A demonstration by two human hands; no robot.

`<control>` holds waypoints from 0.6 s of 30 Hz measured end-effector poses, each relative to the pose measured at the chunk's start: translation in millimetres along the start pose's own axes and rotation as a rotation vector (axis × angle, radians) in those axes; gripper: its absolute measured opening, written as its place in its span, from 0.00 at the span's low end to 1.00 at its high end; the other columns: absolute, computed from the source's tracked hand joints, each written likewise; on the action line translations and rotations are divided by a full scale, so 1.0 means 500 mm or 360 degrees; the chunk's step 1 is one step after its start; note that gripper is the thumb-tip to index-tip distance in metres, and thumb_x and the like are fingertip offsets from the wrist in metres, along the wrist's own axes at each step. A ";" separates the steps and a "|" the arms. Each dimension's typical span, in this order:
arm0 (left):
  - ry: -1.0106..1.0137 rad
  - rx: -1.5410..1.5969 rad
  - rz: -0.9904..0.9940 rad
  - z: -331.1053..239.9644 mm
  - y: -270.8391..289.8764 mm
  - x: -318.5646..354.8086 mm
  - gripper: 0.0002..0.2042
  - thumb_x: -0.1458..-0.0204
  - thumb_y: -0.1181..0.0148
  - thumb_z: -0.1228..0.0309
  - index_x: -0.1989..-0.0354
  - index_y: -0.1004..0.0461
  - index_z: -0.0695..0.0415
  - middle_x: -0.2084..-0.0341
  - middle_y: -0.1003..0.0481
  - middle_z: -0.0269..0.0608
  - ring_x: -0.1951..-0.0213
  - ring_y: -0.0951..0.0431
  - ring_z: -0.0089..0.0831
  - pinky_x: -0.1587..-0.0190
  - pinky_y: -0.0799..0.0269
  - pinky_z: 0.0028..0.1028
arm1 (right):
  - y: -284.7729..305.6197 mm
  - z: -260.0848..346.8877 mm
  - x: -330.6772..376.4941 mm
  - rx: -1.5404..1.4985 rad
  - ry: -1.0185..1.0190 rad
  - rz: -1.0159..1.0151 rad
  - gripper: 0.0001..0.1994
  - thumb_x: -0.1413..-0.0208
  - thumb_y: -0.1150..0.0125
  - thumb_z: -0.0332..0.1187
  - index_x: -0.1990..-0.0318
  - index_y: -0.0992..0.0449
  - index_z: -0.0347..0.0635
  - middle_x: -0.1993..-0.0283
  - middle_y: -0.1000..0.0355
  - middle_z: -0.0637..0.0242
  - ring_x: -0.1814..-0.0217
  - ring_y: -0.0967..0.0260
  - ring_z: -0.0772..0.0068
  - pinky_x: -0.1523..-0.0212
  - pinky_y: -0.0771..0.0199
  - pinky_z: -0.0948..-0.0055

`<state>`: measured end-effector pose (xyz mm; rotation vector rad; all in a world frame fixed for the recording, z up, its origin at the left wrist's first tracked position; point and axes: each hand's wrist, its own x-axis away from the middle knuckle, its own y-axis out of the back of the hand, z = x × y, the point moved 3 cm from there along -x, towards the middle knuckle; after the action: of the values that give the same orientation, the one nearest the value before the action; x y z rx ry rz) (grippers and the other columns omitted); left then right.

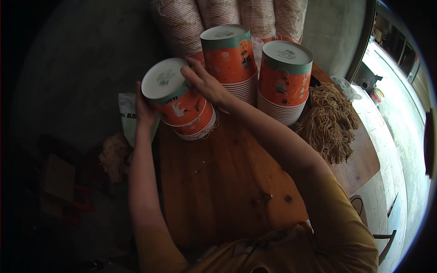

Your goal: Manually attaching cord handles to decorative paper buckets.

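An orange paper bucket (182,108) with a teal band and a white base is upside down at the left of the wooden table, over a short stack whose white rims show beneath it. My left hand (145,108) grips its left side, with most of the fingers hidden behind it. From the right, my right hand (205,83) closes round the upper side, its fingers by the edge of the base. Just beyond stands a taller stack of upturned paper buckets (230,59). Another such stack (284,86) is to its right.
Plastic-wrapped stacks of white-rimmed buckets (221,13) rise at the back. A heap of tan strings (328,123) lies on the right of the wooden table (218,182). Near the left edge are a white and green bag (129,116) and a crumpled beige bundle (116,154).
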<state>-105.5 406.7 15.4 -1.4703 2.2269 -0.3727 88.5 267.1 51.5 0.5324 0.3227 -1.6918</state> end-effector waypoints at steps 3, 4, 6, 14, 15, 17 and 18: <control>-0.0095 -0.0161 0.0084 0.108 0.020 0.000 0.29 0.40 0.60 0.44 0.42 0.34 0.54 0.46 0.31 0.38 0.44 0.33 0.29 0.43 0.38 0.31 | 0.000 -0.085 -0.004 0.0205 -0.0091 0.0084 0.43 0.44 0.52 0.61 0.31 0.56 0.38 0.36 0.46 0.36 0.33 0.46 0.45 0.35 0.44 0.62; -0.0017 -0.0188 -0.0123 0.149 0.022 0.011 0.30 0.40 0.62 0.43 0.41 0.35 0.54 0.46 0.31 0.38 0.44 0.33 0.29 0.43 0.38 0.31 | 0.005 -0.108 0.001 0.0220 -0.0183 0.0065 0.43 0.43 0.53 0.60 0.31 0.56 0.38 0.35 0.47 0.39 0.32 0.48 0.48 0.34 0.47 0.63; 0.0064 -0.0218 -0.0335 0.193 0.040 0.015 0.31 0.39 0.64 0.42 0.41 0.36 0.55 0.45 0.32 0.38 0.43 0.34 0.29 0.43 0.38 0.30 | 0.001 -0.138 0.012 0.0231 -0.0279 0.0050 0.42 0.42 0.53 0.59 0.31 0.56 0.38 0.34 0.48 0.42 0.30 0.50 0.51 0.33 0.50 0.64; 0.0009 -0.0219 -0.0419 0.196 0.119 0.040 0.26 0.38 0.65 0.45 0.51 0.32 0.54 0.79 0.28 0.34 0.77 0.29 0.25 0.71 0.31 0.24 | -0.001 0.024 0.039 0.1121 0.0141 0.0074 0.30 0.45 0.43 0.50 0.39 0.39 0.44 0.40 0.39 0.50 0.39 0.38 0.48 0.42 0.36 0.56; 0.0092 -0.0199 -0.0435 0.193 0.067 0.060 0.27 0.38 0.65 0.44 0.48 0.32 0.55 0.73 0.27 0.36 0.72 0.27 0.26 0.67 0.30 0.27 | 0.040 0.058 0.028 0.1451 0.0516 -0.0097 0.29 0.47 0.41 0.49 0.41 0.36 0.47 0.41 0.39 0.53 0.40 0.38 0.50 0.44 0.34 0.57; -0.0115 -0.0282 -0.0339 0.150 0.062 0.089 0.28 0.38 0.65 0.45 0.46 0.33 0.56 0.69 0.27 0.38 0.66 0.27 0.27 0.61 0.31 0.28 | 0.088 0.131 -0.011 0.1961 0.1087 -0.0459 0.30 0.52 0.37 0.48 0.41 0.35 0.52 0.39 0.39 0.60 0.38 0.41 0.52 0.46 0.33 0.55; -0.0317 -0.0361 -0.0247 0.128 0.066 0.105 0.28 0.38 0.66 0.46 0.45 0.33 0.57 0.64 0.26 0.40 0.60 0.26 0.29 0.55 0.31 0.30 | 0.107 0.155 -0.031 0.2366 0.1047 -0.0692 0.33 0.52 0.38 0.56 0.39 0.36 0.54 0.36 0.42 0.62 0.33 0.48 0.51 0.43 0.37 0.49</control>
<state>-117.2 372.8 -66.2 -1.7216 2.0557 -0.0174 129.7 231.9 130.0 2.2466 -0.4961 -1.9012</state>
